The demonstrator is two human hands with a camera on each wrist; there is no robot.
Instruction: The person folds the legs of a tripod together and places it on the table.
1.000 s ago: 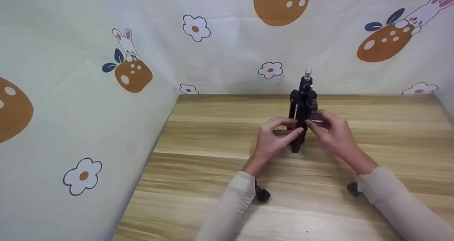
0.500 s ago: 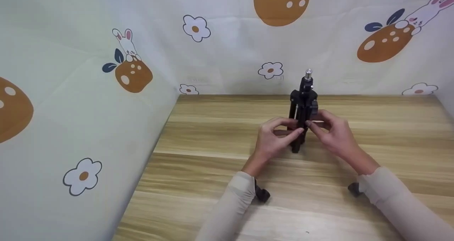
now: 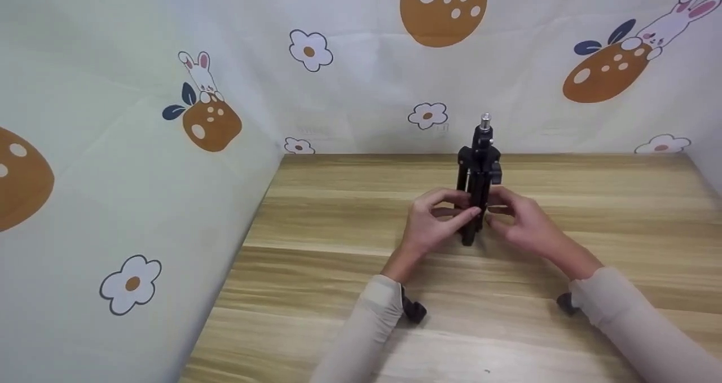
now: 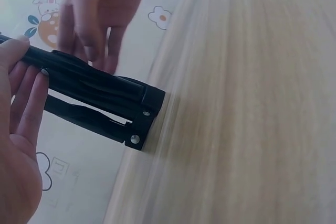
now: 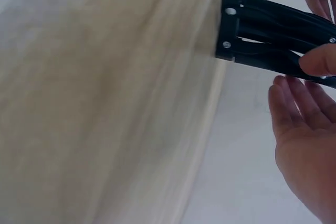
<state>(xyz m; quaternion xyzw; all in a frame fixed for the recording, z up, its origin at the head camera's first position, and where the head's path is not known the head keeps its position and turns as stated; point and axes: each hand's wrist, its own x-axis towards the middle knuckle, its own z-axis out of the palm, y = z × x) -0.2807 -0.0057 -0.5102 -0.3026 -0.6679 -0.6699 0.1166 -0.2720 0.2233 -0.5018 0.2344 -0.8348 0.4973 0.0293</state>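
Observation:
A black folded tripod stand (image 3: 480,163) with a silver screw stud at its top stands upright on the wooden table. My left hand (image 3: 427,223) holds it low on the legs, thumb in front and fingers behind. In the left wrist view its thumb and fingertips press on the tripod stand (image 4: 94,85). My right hand (image 3: 524,220) is at the right side of the legs, fingers loosely bent and fingertips close to them. In the right wrist view, the right thumb overlaps a leg of the tripod stand (image 5: 273,30), with the other fingers spread just below.
The wooden table (image 3: 316,214) meets a white patterned cloth (image 3: 361,73) at the back and on the left. Black wrist pieces (image 3: 414,311) show at both sleeve cuffs.
My right hand has slid slightly down the legs, and its thumb has come off the front of the tripod stand. The left hand keeps its hold. The head view has shifted slightly.

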